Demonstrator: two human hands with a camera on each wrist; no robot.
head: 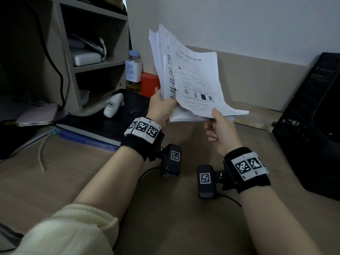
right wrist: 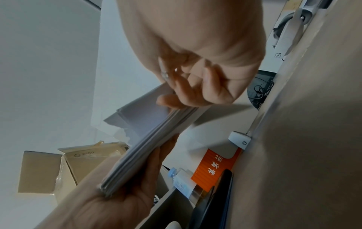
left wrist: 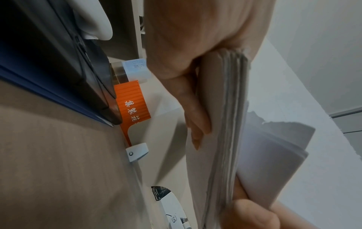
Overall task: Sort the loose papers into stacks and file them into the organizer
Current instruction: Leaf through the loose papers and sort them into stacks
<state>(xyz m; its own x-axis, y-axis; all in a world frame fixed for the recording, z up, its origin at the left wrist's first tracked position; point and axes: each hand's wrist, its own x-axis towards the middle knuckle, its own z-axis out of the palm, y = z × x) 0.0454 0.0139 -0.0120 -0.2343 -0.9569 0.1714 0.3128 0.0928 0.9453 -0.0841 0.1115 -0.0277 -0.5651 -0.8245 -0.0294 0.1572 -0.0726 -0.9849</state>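
A thick stack of white printed papers (head: 191,78) is held up above the desk, its sheets fanning apart at the top. My left hand (head: 161,105) grips the stack's lower left corner, fingers behind it and thumb in front; the left wrist view shows the paper edges (left wrist: 227,124) running along those fingers (left wrist: 197,117). My right hand (head: 219,124) pinches the bottom right edge of the front sheets, thumb on top. In the right wrist view the stack (right wrist: 149,145) spans both hands. A black mesh organizer (head: 311,118) stands at the far right.
A beige shelf unit (head: 77,52) stands at the back left. Beside it are a bottle (head: 133,70) and an orange box (head: 150,84). A black case (head: 117,115) with a white device (head: 113,105) lies on blue folders (head: 86,135). A phone (head: 36,115) sits left.
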